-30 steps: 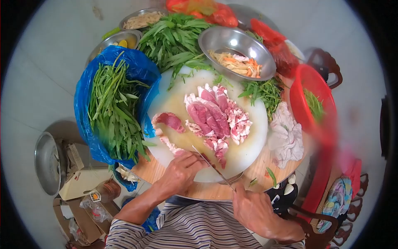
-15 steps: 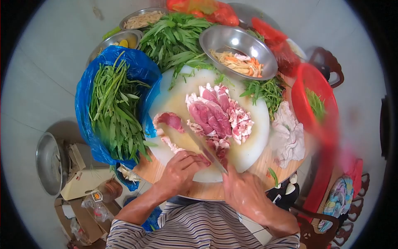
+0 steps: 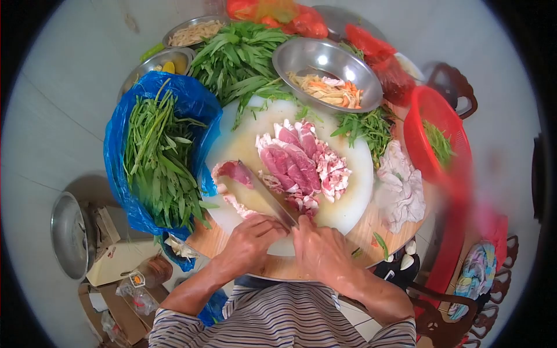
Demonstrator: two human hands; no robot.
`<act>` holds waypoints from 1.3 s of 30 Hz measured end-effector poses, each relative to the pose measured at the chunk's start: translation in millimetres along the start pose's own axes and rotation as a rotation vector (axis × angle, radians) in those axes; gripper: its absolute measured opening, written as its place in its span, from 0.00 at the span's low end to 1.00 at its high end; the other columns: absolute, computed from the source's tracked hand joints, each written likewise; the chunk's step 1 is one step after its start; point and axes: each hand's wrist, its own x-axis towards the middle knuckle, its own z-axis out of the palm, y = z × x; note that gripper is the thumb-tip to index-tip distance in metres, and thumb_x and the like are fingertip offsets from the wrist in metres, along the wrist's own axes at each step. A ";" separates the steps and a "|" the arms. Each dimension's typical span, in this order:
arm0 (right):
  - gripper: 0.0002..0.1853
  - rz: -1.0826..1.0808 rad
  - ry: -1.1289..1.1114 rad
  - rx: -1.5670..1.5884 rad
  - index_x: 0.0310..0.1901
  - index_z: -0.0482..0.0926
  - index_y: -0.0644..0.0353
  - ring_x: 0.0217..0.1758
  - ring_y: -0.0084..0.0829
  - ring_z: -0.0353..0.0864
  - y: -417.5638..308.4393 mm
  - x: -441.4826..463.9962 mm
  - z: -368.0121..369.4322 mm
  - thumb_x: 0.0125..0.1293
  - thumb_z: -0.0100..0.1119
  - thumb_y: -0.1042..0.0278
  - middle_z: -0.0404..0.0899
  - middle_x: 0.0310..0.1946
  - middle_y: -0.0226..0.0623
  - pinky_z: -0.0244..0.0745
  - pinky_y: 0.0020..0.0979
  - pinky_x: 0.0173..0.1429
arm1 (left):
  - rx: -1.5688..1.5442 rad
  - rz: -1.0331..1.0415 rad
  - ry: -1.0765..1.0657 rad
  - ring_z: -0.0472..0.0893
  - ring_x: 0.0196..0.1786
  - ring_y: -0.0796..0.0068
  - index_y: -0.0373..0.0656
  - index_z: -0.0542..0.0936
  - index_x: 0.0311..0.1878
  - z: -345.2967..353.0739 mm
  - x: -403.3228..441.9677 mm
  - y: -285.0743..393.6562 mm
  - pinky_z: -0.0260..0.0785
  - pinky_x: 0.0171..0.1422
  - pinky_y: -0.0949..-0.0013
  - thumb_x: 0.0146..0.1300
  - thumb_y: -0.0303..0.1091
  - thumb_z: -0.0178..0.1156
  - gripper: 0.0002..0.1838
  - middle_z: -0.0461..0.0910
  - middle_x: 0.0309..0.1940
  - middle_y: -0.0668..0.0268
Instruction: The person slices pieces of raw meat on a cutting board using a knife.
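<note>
My right hand (image 3: 321, 250) is wrapped round the handle of a knife (image 3: 264, 194), whose blade slants up and left over the round white cutting board (image 3: 357, 200). My left hand (image 3: 253, 239) lies just left of the handle at the board's near edge, with fingers curled over the near end of a pale, fatty meat strip (image 3: 238, 205). At the strip's far end is a red piece of meat (image 3: 237, 173), close to the blade tip. Sliced meat (image 3: 293, 162) is heaped at the middle of the board, right of the blade.
A blue bag (image 3: 119, 174) of greens stands left of the board. Leafy greens (image 3: 238, 61) and a steel bowl (image 3: 368, 78) with shredded food lie behind it. At the right are a crumpled white cloth (image 3: 400, 188) and a red basket (image 3: 418, 136).
My right hand and the knife have moved left, close to my left hand. The blade now points further left, its tip by the red meat piece.
</note>
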 end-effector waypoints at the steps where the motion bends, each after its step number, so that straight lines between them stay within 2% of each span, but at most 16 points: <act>1: 0.12 0.022 0.020 0.024 0.49 0.76 0.74 0.25 0.60 0.88 0.7 2.0 -1.9 0.79 0.56 0.70 0.84 0.21 0.57 0.84 0.54 0.30 | 0.003 0.003 0.002 0.88 0.58 0.54 0.39 0.88 0.51 -0.9 0.4 -1.8 0.82 0.67 0.55 0.47 0.23 0.69 0.23 0.90 0.50 0.59; 2: 0.13 0.045 0.032 0.051 0.47 0.76 0.74 0.25 0.62 0.87 0.8 2.4 -2.1 0.82 0.54 0.68 0.83 0.22 0.58 0.82 0.56 0.31 | -0.030 0.011 0.025 0.89 0.58 0.54 0.39 0.88 0.52 -1.5 -1.4 -3.9 0.82 0.67 0.55 0.47 0.23 0.69 0.23 0.90 0.51 0.59; 6: 0.12 0.006 -0.018 0.068 0.46 0.76 0.74 0.24 0.61 0.87 -5.4 -38.4 -19.2 0.81 0.55 0.69 0.83 0.22 0.58 0.83 0.55 0.31 | -0.055 -0.020 0.049 0.89 0.59 0.53 0.39 0.88 0.53 -3.4 -6.2 -3.3 0.82 0.67 0.54 0.47 0.22 0.70 0.25 0.90 0.52 0.59; 9: 0.11 0.016 -0.130 -0.116 0.51 0.76 0.74 0.25 0.56 0.90 -6.2 -64.1 -23.0 0.75 0.56 0.72 0.85 0.20 0.54 0.86 0.51 0.30 | -0.010 -0.027 0.027 0.89 0.59 0.53 0.39 0.88 0.54 -0.4 -8.3 -5.1 0.82 0.67 0.54 0.47 0.21 0.70 0.25 0.90 0.52 0.58; 12: 0.11 0.110 -0.215 -0.093 0.45 0.75 0.74 0.24 0.60 0.87 -8.8 -64.9 -23.9 0.79 0.55 0.71 0.84 0.22 0.56 0.83 0.54 0.30 | 0.001 -0.018 0.040 0.89 0.58 0.52 0.39 0.88 0.53 1.1 -8.0 -6.1 0.82 0.68 0.54 0.45 0.20 0.70 0.26 0.89 0.51 0.58; 16: 0.12 0.022 -0.097 -0.033 0.46 0.75 0.75 0.23 0.61 0.87 -10.9 -21.7 -2.5 0.80 0.55 0.70 0.83 0.20 0.56 0.82 0.55 0.29 | 0.025 0.006 0.020 0.89 0.59 0.52 0.39 0.88 0.53 -1.9 -7.6 -8.5 0.82 0.68 0.54 0.45 0.20 0.71 0.26 0.89 0.52 0.57; 18: 0.12 0.001 -0.032 0.027 0.47 0.75 0.75 0.23 0.61 0.86 -7.8 -2.5 5.1 0.81 0.55 0.69 0.82 0.20 0.56 0.82 0.55 0.29 | -0.064 -0.007 -0.007 0.88 0.60 0.53 0.39 0.88 0.53 -2.8 -7.6 -8.9 0.83 0.67 0.56 0.45 0.22 0.71 0.26 0.89 0.53 0.57; 20: 0.09 -0.017 0.087 -0.008 0.45 0.75 0.70 0.24 0.58 0.89 -0.7 10.6 14.1 0.78 0.57 0.71 0.83 0.19 0.56 0.84 0.53 0.28 | -0.110 -0.026 0.052 0.89 0.59 0.54 0.40 0.89 0.51 -6.7 -3.8 -4.6 0.83 0.66 0.56 0.46 0.19 0.71 0.24 0.90 0.52 0.59; 22: 0.09 0.000 0.053 0.031 0.45 0.75 0.70 0.23 0.58 0.89 -5.5 1.0 2.4 0.79 0.57 0.70 0.83 0.19 0.55 0.84 0.52 0.28 | -0.167 -0.064 0.105 0.90 0.58 0.54 0.42 0.90 0.50 -13.1 -3.4 -0.3 0.84 0.64 0.57 0.47 0.17 0.70 0.23 0.91 0.51 0.61; 24: 0.10 0.019 0.015 0.068 0.45 0.75 0.70 0.23 0.59 0.88 -8.6 -13.0 -6.8 0.80 0.57 0.69 0.83 0.19 0.55 0.84 0.52 0.28 | -0.018 -0.030 0.061 0.89 0.57 0.55 0.42 0.90 0.50 -23.3 0.0 -2.4 0.85 0.64 0.57 0.47 0.16 0.70 0.24 0.90 0.52 0.62; 27: 0.10 -0.018 -0.037 -0.012 0.47 0.76 0.72 0.21 0.57 0.87 -7.7 -42.8 -11.4 0.77 0.58 0.71 0.84 0.20 0.54 0.84 0.51 0.28 | 0.007 -0.025 -0.031 0.89 0.57 0.55 0.43 0.90 0.52 -21.4 -4.4 -9.2 0.85 0.63 0.57 0.47 0.17 0.70 0.25 0.90 0.52 0.62; 32: 0.13 0.093 -0.198 -0.136 0.51 0.77 0.76 0.24 0.55 0.90 -13.9 -68.3 -18.7 0.71 0.58 0.74 0.85 0.22 0.55 0.86 0.49 0.29 | 0.039 -0.020 -0.005 0.88 0.55 0.57 0.40 0.89 0.50 -21.9 -0.4 -5.1 0.85 0.61 0.59 0.49 0.21 0.70 0.21 0.90 0.48 0.62; 35: 0.11 -0.016 -0.145 -0.064 0.49 0.76 0.75 0.25 0.56 0.90 -12.6 -39.3 -9.1 0.73 0.57 0.74 0.85 0.22 0.56 0.86 0.49 0.29 | 0.025 -0.049 -0.033 0.89 0.56 0.56 0.41 0.90 0.51 -19.8 -5.1 -6.3 0.85 0.63 0.59 0.48 0.20 0.70 0.23 0.90 0.50 0.61; 39: 0.09 -0.036 -0.019 -0.005 0.45 0.75 0.74 0.24 0.57 0.89 -14.5 9.1 8.7 0.75 0.56 0.74 0.84 0.21 0.57 0.85 0.50 0.28 | -0.020 -0.039 -0.026 0.90 0.58 0.56 0.44 0.91 0.52 -17.9 -7.3 -12.5 0.86 0.63 0.58 0.50 0.19 0.70 0.23 0.91 0.54 0.62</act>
